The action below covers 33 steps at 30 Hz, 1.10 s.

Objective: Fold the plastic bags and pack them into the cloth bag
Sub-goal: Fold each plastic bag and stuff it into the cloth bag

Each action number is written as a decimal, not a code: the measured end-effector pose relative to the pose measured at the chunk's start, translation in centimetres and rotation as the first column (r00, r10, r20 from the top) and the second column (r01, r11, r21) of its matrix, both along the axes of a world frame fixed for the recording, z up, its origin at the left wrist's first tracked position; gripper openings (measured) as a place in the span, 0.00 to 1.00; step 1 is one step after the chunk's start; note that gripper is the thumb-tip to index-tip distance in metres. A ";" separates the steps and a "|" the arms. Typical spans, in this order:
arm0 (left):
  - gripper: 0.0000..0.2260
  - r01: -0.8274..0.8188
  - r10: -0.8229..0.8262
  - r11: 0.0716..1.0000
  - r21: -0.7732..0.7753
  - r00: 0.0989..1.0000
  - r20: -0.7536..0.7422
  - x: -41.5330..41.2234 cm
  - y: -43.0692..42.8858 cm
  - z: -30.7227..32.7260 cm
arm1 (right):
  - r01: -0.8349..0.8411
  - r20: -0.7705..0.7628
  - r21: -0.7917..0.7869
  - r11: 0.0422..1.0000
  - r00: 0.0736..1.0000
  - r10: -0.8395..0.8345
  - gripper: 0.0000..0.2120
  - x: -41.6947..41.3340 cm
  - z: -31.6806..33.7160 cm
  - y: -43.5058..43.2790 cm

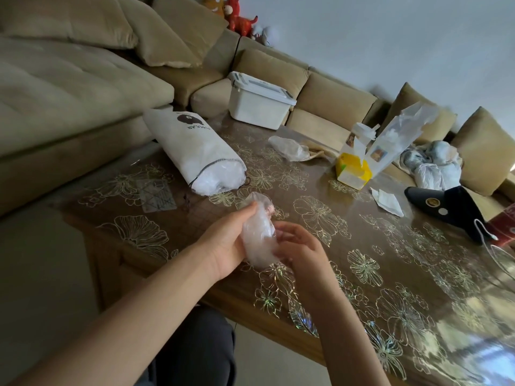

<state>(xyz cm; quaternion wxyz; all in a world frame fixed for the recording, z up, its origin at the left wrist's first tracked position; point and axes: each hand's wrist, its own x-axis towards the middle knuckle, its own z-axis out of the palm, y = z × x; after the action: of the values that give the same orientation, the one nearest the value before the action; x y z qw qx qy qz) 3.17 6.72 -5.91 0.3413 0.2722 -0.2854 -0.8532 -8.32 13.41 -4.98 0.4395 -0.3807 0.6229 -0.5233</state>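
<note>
Folding: a crumpled clear plastic bag (257,232) is held between both hands above the near part of the table, its long axis running roughly from 12 to 6 o'clock.
Left hand (225,243): the fingers are curled round the bag's left side, with the fingertips pinched in at its top end.
Right hand (302,246): the fingers are curled against the bag's lower right edge; how firmly it is pinched cannot be told.
Cloth bag (192,151): it is laid on its side at 11 o'clock from the hands, near but apart. Its long axis runs from 11 to 5 o'clock, and its drawstring mouth, already bulging with white plastic, is turned toward the hands.
Nearer hand: the left is judged closer to that mouth, so the folded bundle would be carried up and left.
Table (320,274): a brown top is covered by a glossy sheet printed with gold flowers. A loose bag (289,149) is seen at 1 o'clock, and a yellow tissue box (352,171) and a tall clear bag (401,135) at 2 o'clock.
Room: a beige sofa (69,87) is wrapped round the far sides from 9 to 3 o'clock, with a white storage box (259,104) set on it at 12 o'clock.
</note>
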 end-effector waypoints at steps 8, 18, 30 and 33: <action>0.12 -0.092 0.097 0.991 -0.096 0.994 0.055 0.8 -0.9 -0.1 | -0.231 -0.217 0.108 0.967 0.944 0.250 0.14 0.6 0.6 -1.6; 0.07 0.206 -0.216 0.975 0.086 0.967 0.136 2.3 -1.0 1.2 | -0.371 -0.272 -0.150 0.916 0.906 0.323 0.07 0.8 0.1 -2.8; 0.17 -0.092 0.333 0.812 -0.577 0.884 0.328 1.8 -1.6 0.2 | -0.022 0.195 -0.207 0.978 0.979 0.063 0.12 0.9 -0.9 -5.7; 0.06 -0.146 0.433 0.797 -0.586 0.815 0.385 1.9 -2.2 -0.3 | -0.085 0.302 -0.182 0.980 0.943 0.138 0.17 1.1 -0.7 -6.1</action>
<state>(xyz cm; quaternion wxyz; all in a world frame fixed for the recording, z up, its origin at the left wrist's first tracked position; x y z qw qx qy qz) 5.02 4.56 -6.21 0.4478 0.4203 -0.5413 -0.5743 -7.24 7.28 -5.71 0.5285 -0.3627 0.4769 -0.6014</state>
